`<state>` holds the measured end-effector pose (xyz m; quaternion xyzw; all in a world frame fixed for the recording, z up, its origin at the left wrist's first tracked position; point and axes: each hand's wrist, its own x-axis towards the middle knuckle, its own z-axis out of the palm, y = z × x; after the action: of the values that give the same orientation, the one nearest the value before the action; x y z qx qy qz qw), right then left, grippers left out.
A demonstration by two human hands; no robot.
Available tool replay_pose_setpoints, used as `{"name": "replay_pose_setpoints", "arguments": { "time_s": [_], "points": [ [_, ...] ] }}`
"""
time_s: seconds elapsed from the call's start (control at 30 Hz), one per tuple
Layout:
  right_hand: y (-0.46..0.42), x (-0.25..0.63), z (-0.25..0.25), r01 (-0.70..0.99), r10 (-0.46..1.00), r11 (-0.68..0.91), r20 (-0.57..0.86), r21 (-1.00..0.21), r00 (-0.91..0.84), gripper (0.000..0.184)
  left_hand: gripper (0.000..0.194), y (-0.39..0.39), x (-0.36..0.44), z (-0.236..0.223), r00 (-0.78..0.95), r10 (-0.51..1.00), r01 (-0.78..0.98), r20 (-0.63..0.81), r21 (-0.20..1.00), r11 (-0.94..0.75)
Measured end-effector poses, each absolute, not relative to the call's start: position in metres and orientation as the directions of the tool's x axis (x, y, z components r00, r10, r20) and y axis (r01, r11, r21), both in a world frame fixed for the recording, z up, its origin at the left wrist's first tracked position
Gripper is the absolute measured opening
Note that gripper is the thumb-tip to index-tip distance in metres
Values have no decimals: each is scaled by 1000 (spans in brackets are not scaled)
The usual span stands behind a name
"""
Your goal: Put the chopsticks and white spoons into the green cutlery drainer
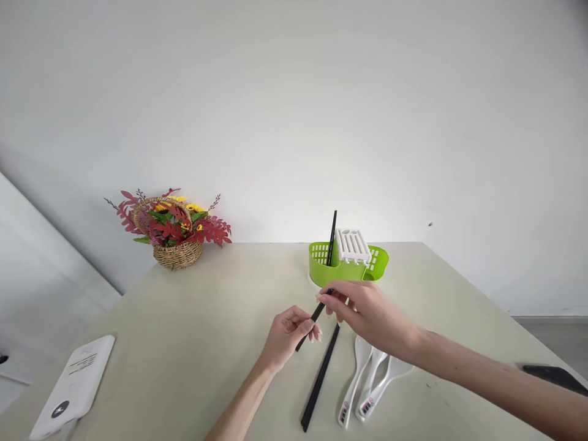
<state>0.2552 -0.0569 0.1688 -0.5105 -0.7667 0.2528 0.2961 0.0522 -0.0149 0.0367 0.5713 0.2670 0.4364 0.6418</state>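
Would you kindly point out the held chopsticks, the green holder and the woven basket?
Held chopsticks [318, 312], head view: bare mid-shaft.
Green holder [350, 271], head view: front wall.
Woven basket [178, 256], head view: front side.

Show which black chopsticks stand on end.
The black chopsticks in the green cutlery holder; others lie on the table or are held between left hand and right hand.

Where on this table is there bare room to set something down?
The widest patch is at left, between the white device, flower basket and left hand. Another lies right of the green caddy, beyond the right forearm. The centre front is crowded: right hand, black chopsticks, white spoons.
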Motion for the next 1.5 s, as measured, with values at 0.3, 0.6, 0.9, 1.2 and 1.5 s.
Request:
{"name": "replay_pose_setpoints", "arguments": {
  "time_s": [0.3, 0.6, 0.9, 1.2, 1.5],
  "points": [
    [-56, 255, 177, 686, 896, 443, 256, -577, -363, 25, 28, -17, 51, 46, 503, 858, -210, 100, 978, 9],
    [-61, 252, 188, 705, 931, 366, 238, -607, -278, 25, 29, -17, 53, 45, 467, 882, -230, 63, 972, 52],
    [-52, 254, 202, 758, 909, 418, 239, -501, -342, 25, 31, -18, 53, 43, 440, 896, -194, 58, 980, 32],
    [-28, 287, 247, 720, 919, 394, 234, -572, -317, 33, 33, -18, 56, 35, 456, 889, -98, 43, 995, 3],
    [3, 311, 310, 824, 821, 427, 542, -372, -181, 46, 46, -10, 53, 16, 281, 959, 168, 30, 983, -80]
  ]
}}
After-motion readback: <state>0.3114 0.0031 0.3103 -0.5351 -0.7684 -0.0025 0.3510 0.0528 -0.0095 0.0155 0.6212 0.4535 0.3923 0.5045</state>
